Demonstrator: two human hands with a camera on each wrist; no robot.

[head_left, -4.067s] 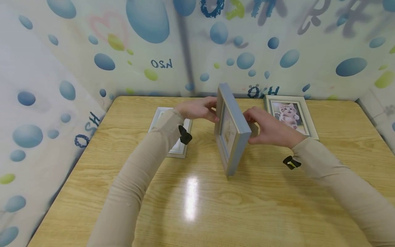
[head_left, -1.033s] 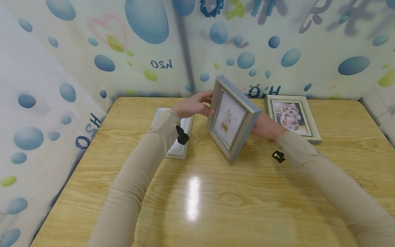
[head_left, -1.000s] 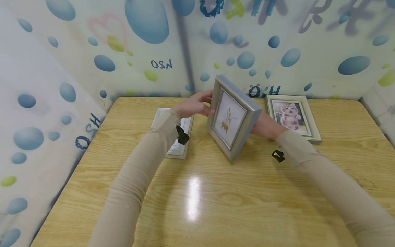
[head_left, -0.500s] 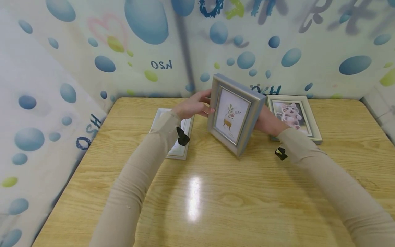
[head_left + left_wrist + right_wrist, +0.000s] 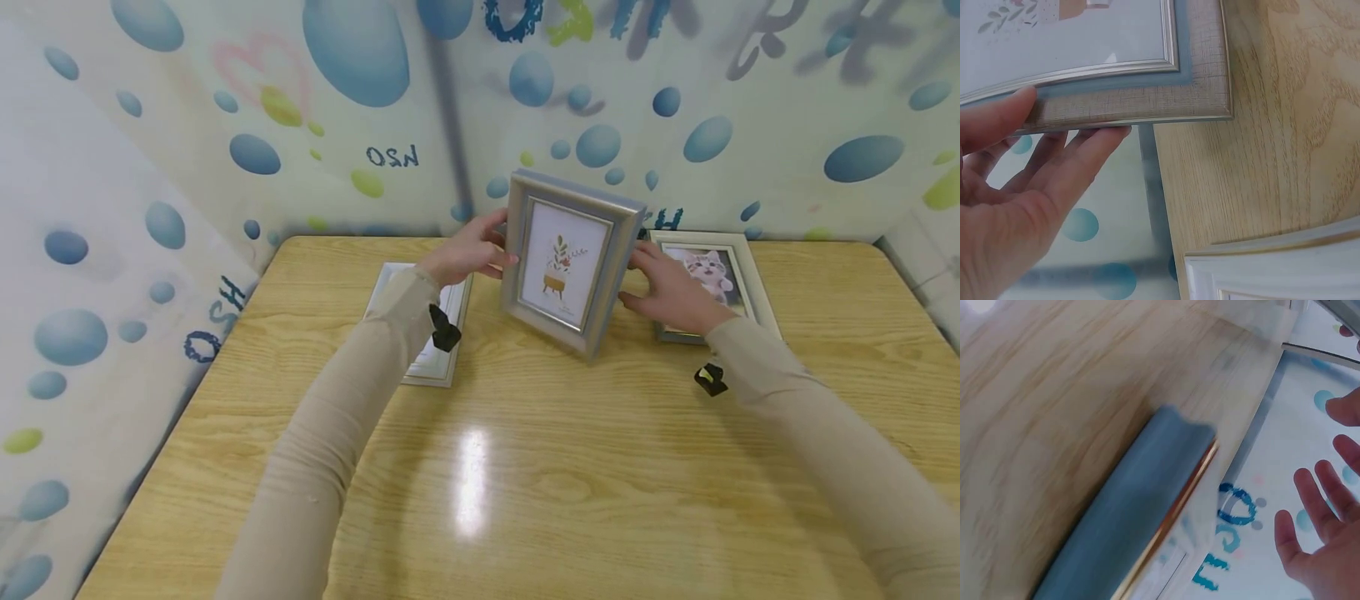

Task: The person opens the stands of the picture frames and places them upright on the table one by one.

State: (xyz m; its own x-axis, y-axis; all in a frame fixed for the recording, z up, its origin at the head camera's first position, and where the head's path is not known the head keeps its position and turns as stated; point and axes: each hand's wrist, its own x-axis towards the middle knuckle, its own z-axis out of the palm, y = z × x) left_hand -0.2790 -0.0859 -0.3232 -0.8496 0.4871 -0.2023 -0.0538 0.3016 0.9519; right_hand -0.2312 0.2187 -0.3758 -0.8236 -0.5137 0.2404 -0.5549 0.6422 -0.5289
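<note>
A silvery picture frame (image 5: 628,250) with a plant-in-a-pot print stands upright near the table's back, facing me and leaning slightly backward. My left hand (image 5: 467,253) holds its left side. In the left wrist view the thumb of that left hand (image 5: 1029,209) lies on the face of the picture frame (image 5: 1129,105), with the fingers behind the edge. My right hand (image 5: 675,290) is beside the frame's right edge, thumb and fingers apart. The right wrist view shows the right hand (image 5: 1325,550) with fingers spread and nothing between them.
A second frame with a kitten picture (image 5: 705,275) lies at the back right, partly under my right hand. A white frame (image 5: 431,372) lies flat at the left, mostly behind my left sleeve. The patterned wall (image 5: 480,125) rises behind the wooden table (image 5: 570,467).
The picture frame has turned from nearly edge-on to facing me. My right hand has come out from behind it and moved off to the right; the left hand keeps its hold.
</note>
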